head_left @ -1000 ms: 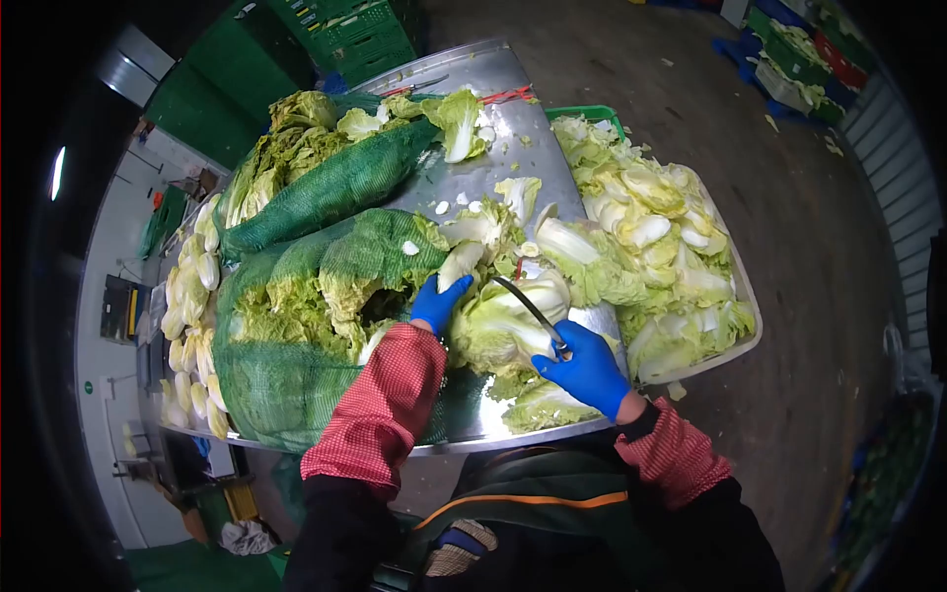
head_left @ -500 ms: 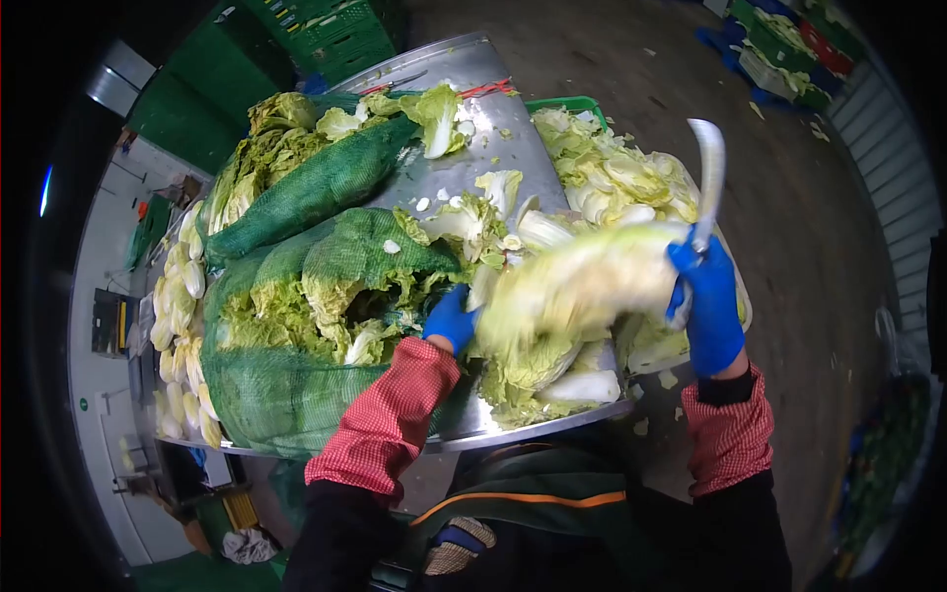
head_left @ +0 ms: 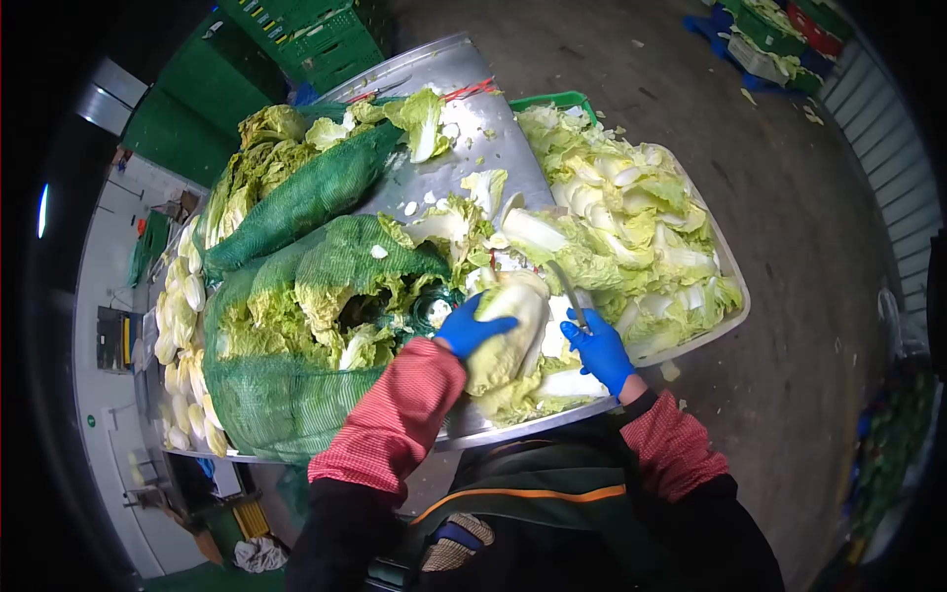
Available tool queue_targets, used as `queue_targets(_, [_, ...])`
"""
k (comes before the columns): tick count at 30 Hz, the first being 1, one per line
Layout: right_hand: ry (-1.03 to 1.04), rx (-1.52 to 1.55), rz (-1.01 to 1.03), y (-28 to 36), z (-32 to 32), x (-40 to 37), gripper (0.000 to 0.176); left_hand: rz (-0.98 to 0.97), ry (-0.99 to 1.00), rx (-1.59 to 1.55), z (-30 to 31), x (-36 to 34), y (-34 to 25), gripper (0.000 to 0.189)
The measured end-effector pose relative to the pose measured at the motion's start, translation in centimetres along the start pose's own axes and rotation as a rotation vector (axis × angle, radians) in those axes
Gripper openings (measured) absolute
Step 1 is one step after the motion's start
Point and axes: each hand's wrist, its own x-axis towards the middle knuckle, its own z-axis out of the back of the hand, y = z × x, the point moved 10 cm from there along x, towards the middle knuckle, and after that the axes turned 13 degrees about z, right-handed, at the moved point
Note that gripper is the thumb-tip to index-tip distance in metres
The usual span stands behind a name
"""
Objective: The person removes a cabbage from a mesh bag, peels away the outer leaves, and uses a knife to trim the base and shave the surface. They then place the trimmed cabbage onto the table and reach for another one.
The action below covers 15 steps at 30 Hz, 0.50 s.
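My left hand (head_left: 473, 328), in a blue glove, grips a pale napa cabbage (head_left: 513, 335) from its left side, close to the table's front edge. In my right hand (head_left: 599, 353), gloved in blue too, is a knife (head_left: 568, 294) with a curved blade, its tip directed up and away from me beside the cabbage's right side. Loose leaves (head_left: 570, 383) lie under and around the cabbage. Left of my left hand bulges a green mesh sack (head_left: 276, 395), torn open over more leafy cabbages (head_left: 326, 311).
The steel table (head_left: 395, 197) also bears a second mesh sack (head_left: 306, 197) and a pile of trimmed cabbages (head_left: 178, 306) at far left. A large pale bin (head_left: 728, 266) heaped with cut leaves stands at the right. Green crates (head_left: 335, 49) are stacked behind.
The cabbage has come down from my right hand's side to the table edge, where my left hand holds it. My right hand has moved left and lowered the knife beside it.
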Motion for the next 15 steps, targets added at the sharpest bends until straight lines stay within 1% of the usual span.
queue_targets(1, [0.037, 0.002, 0.017, 0.7, -0.4, 0.2, 0.053, 0.105, 0.099, -0.278, 0.3, 0.0, 0.7, 0.078])
queue_targets(2, [0.074, -0.028, 0.037, 1.2, -0.8, 0.6, 0.06, 0.094, 0.183, -0.52, 0.0, -0.7, 0.4, 0.07])
queue_targets(3, [0.066, -0.04, 0.146, 2.7, -1.0, 0.9, 0.062, 0.084, 0.268, -0.768, -0.5, -2.7, -1.3, 0.062])
queue_targets(4, [0.059, -0.053, 0.256, 4.6, -1.4, 1.2, 0.064, 0.041, 0.296, -0.914, -0.8, -3.5, -2.2, 0.059])
queue_targets(5, [0.053, -0.067, 0.37, 6.7, -1.9, 1.4, 0.066, 0.012, 0.283, -0.919, -0.9, -3.8, -2.4, 0.059])
queue_targets(6, [0.134, -0.091, 0.31, 8.7, -2.5, 1.1, 0.069, -0.019, 0.269, -0.927, -1.0, -4.1, -2.7, 0.06])
queue_targets(7, [0.133, -0.109, 0.348, 10.2, -2.6, 1.2, 0.069, -0.051, 0.254, -0.935, -0.9, -4.6, -3.3, 0.06])
queue_targets(8, [0.133, -0.127, 0.387, 11.4, -2.8, 1.4, 0.068, -0.106, 0.196, -0.893, -0.4, -5.4, -4.0, 0.064])
queue_targets(9, [0.133, -0.144, 0.426, 12.5, -2.9, 1.2, 0.068, -0.135, 0.19, -0.908, 0.0, -6.0, -4.3, 0.063])
queue_targets(10, [0.156, -0.132, 0.427, 13.4, -3.3, 1.0, 0.064, -0.164, 0.184, -0.921, 0.4, -6.5, -4.5, 0.062])
queue_targets(12, [0.15, -0.12, 0.499, 13.9, -4.0, 0.6, 0.06, -0.215, 0.168, -0.944, 1.2, -7.6, -4.7, 0.06])
queue_targets(13, [0.148, -0.115, 0.532, 14.3, -4.3, 0.4, 0.058, -0.207, 0.165, -0.966, 1.4, -7.9, -4.4, 0.061])
queue_targets(15, [0.228, -0.04, 0.436, 14.8, -5.0, -0.2, 0.055, -0.189, 0.159, -1.011, 1.7, -8.3, -3.4, 0.062])
